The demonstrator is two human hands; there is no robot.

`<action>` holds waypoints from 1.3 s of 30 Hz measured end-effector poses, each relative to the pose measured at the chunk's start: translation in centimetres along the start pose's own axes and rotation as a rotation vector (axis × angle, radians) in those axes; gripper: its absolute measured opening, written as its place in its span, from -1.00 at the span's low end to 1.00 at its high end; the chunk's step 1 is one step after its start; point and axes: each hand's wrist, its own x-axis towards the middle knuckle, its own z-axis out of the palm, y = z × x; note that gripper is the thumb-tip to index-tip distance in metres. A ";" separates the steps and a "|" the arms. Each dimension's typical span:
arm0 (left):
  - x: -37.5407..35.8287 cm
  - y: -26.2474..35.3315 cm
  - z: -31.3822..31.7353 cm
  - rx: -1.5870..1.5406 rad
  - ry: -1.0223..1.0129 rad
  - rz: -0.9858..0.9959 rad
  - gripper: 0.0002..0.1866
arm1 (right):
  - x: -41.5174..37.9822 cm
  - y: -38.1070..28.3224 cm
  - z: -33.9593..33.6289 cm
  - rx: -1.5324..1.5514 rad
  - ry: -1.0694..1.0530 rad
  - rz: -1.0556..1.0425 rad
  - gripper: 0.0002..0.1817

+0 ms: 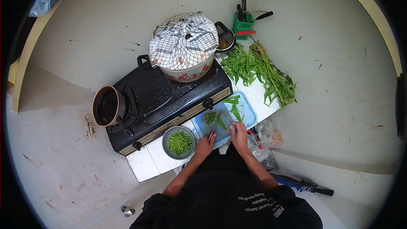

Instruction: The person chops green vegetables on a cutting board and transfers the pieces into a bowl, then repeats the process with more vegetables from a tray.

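My left hand is closed round the handle of a knife over the near edge of the blue cutting board. My right hand is at the board's right, fingers curled; whether something small is pinched in them I cannot make out. Chopped greens lie in a small pile on the board, with a loose green leaf next to them. Longer leafy stalks rest in a light blue tray beyond my right hand. Left of my left hand, a grey bowl holds finely chopped greens.
A black gas stove carries a saucepan and a large floral pot wrapped in a checked cloth. Leafy bunches lie at the right, near a green utensil basket and a small lidded pot. Plastic bags are at the right.
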 end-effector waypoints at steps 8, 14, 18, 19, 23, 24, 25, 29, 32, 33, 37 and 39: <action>-0.2 0.7 -0.4 0.007 -0.008 0.032 -0.37 | 2.0 3.4 -2.4 -0.331 -0.197 0.238 -0.70; -0.1 0.7 -0.4 -0.017 -0.013 0.029 -0.37 | 2.4 2.9 -1.6 -0.485 -0.206 0.220 -0.70; -0.2 0.6 -0.6 -0.013 0.033 0.060 -0.39 | 2.7 1.3 -2.1 -0.323 -0.096 0.165 -0.74; -0.3 0.7 -0.7 -0.010 0.033 0.056 -0.39 | 2.7 1.1 -2.2 -0.249 -0.060 0.149 -0.76; -0.2 0.7 -0.7 0.007 0.018 0.041 -0.41 | 2.9 -1.5 -1.9 -0.060 -0.018 0.067 -0.78; -0.2 1.0 -0.9 0.001 0.018 0.034 -0.40 | 2.9 -1.9 -1.5 -0.017 -0.019 0.055 -0.78; -0.3 1.3 -1.0 -0.003 0.019 0.027 -0.40 | 2.8 -2.2 -1.0 0.026 -0.021 0.043 -0.79; -0.2 0.8 -0.6 -0.026 0.029 0.024 -0.40 | 1.6 -2.8 1.0 0.069 -0.109 0.051 -0.79; -0.2 0.7 -0.9 -0.025 0.005 0.014 -0.40 | 1.3 -2.9 1.8 0.018 -0.167 0.032 -0.79; -0.2 0.6 -0.9 -0.021 0.002 0.015 -0.40 | 1.2 -2.9 2.0 -0.006 -0.176 0.024 -0.80; -0.1 0.6 -0.9 -0.003 -0.010 0.004 -0.39 | 1.0 -2.6 2.1 -0.088 -0.230 -0.014 -0.79; -0.1 0.6 -0.8 -0.006 -0.007 -0.002 -0.39 | 0.9 -2.7 2.0 -0.120 -0.254 -0.004 -0.76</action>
